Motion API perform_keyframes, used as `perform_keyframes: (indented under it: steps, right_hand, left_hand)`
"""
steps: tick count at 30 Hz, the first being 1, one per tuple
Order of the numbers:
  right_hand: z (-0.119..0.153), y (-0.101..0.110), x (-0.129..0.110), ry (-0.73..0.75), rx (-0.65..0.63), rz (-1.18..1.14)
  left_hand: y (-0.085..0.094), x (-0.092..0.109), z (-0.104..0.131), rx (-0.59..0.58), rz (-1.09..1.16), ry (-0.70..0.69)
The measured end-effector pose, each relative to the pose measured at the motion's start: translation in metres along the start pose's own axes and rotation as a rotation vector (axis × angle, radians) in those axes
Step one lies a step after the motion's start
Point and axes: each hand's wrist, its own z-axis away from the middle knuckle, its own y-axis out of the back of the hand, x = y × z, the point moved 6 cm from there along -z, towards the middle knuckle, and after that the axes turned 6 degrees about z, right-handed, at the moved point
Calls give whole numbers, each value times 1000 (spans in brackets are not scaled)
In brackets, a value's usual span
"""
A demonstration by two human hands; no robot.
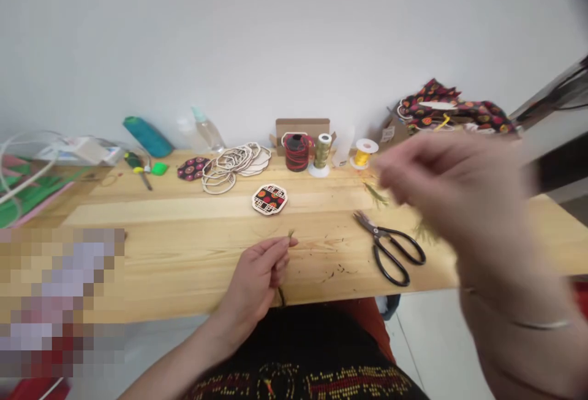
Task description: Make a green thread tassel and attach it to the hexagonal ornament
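Observation:
My left hand (261, 268) is closed in a pinch over the front of the table. A short tuft of olive-gold thread (291, 234) sticks up from its fingertips, and a dark cord end (281, 296) shows below the hand. My right hand (436, 185) is raised close to the camera and blurred. Its fingers look pressed together; whatever is between them cannot be made out. Black-handled scissors (390, 244) lie partly opened on the table between the hands. Beyond my left hand lies an octagonal wooden-framed piece with patterned fabric (269, 200).
Along the wall stand a red-and-black cord spool (297, 153), an olive thread spool (322, 156) and a yellow spool (362, 155). Wooden frames (234, 164), a teal thread cone (147, 136) and a screwdriver (138, 169) lie left. Patterned fabric (482, 115) is heaped right.

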Motion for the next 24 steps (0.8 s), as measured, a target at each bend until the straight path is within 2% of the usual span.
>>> perform_keyframes:
  steps: [3,5,6,10,16,24]
  right_hand:
    - [43,-67,11,-119,-271,-68]
    - [66,-97,19,-195,-346,-95]
    - [74,-105,21,-215,-342,-107]
    - [95,-114,23,-235,-319,-102]
    - [113,-123,19,-207,-439,-78]
    - [119,-132,22,-222,-529,-113]
  left_hand:
    - [-4,-7,0,-7,-5,46]
    - [-5,-10,1,4,-11,56]
    - [-5,-11,0,10,-16,57]
    - [-6,-13,0,8,-34,72]
    - [-8,-15,-4,-11,12,96]
    - [-8,-11,-6,-7,97,57]
